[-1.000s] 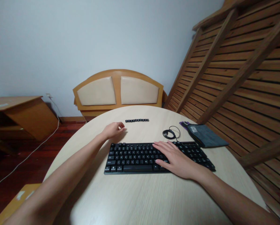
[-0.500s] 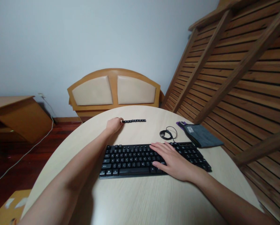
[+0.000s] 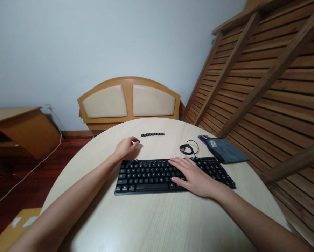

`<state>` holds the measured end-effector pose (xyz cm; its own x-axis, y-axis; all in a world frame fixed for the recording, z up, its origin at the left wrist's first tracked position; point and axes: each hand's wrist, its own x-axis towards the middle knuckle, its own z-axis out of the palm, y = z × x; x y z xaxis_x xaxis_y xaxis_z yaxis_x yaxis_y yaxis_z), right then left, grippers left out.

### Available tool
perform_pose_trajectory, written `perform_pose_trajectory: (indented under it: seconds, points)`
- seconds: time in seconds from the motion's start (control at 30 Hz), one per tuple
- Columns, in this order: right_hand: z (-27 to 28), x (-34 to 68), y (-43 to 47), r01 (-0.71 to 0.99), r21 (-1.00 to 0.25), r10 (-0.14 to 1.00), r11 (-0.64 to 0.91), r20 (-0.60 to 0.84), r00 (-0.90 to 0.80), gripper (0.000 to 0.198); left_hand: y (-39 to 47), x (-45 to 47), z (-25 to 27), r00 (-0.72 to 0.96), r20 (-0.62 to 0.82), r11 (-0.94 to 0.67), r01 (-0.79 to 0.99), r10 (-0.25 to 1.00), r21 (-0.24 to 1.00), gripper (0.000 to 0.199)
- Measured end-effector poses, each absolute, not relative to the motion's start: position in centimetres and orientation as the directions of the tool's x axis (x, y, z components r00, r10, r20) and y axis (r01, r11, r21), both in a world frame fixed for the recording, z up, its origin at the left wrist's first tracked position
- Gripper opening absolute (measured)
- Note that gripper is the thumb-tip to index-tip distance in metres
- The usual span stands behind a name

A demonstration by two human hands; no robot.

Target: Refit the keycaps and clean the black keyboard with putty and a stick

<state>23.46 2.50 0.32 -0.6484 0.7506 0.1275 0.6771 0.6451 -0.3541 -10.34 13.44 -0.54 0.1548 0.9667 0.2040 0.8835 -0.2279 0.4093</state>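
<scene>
Head: your left hand pinches a keycap near the table's far-left edge. Your open right hand likely steadies the keyboard.

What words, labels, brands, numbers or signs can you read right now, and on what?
Nothing is legible enough to quote.
Keyboard: pale key markings, too small.
Row of loose keys: any markings too small.
Gray cloth item: pale print, too blurred.
Small black piece in the left hand: none readable.
</scene>
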Motion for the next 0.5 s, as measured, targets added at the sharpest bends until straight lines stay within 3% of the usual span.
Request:
perform_pose_trajectory:
  seconds: [0.23,0.5]
  points:
    - [0.3,23.4,2.6,0.682,-0.333,0.749,0.651,0.135,-0.649,0.063,8.7,-9.6,0.0,0.403,0.179,-0.418,0.649,0.897,0.636,0.034]
    - [0.1,23.5,2.7,0.670,-0.338,0.741,0.661,0.150,-0.655,0.063,7.7,-10.1,1.5,0.511,0.015,-0.392,0.639,0.859,0.662,0.029]
